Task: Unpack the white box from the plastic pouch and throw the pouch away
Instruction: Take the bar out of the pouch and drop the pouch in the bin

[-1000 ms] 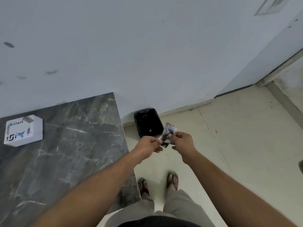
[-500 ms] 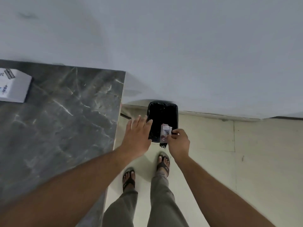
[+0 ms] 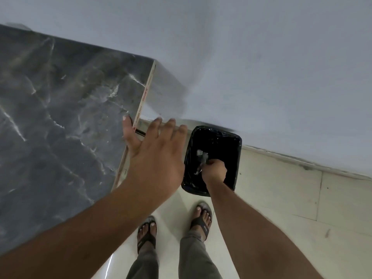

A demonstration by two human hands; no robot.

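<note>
Right hand now down inside the mouth of the black-lined bin, where half a second ago it hung just above the rim. Fingers curled shut, and the crumpled plastic pouch sits at the fingertips, pale against the liner. It looks pinched in the grip, though from this angle I cannot be sure it is not already slipping loose. Judgement: the throwing-away is at its last step, only the release left. Left hand open, fingers spread, holding nothing, hovering over the corner of the dark marble desk with the thumb over the desk edge; before, it was lower and nearer the bin, so it has drifted up and toward the desk, perhaps for balance as the person leans. The white box is out of sight now. A second ago it lay on the far left of the desk, and half a second ago only its corner showed. The view has swung down and rightward, so the box is likely where it was, unpacked, beyond the frame. Person stands close to the bin, sandalled feet on the pale tiled floor, bin set against the wall.
</note>
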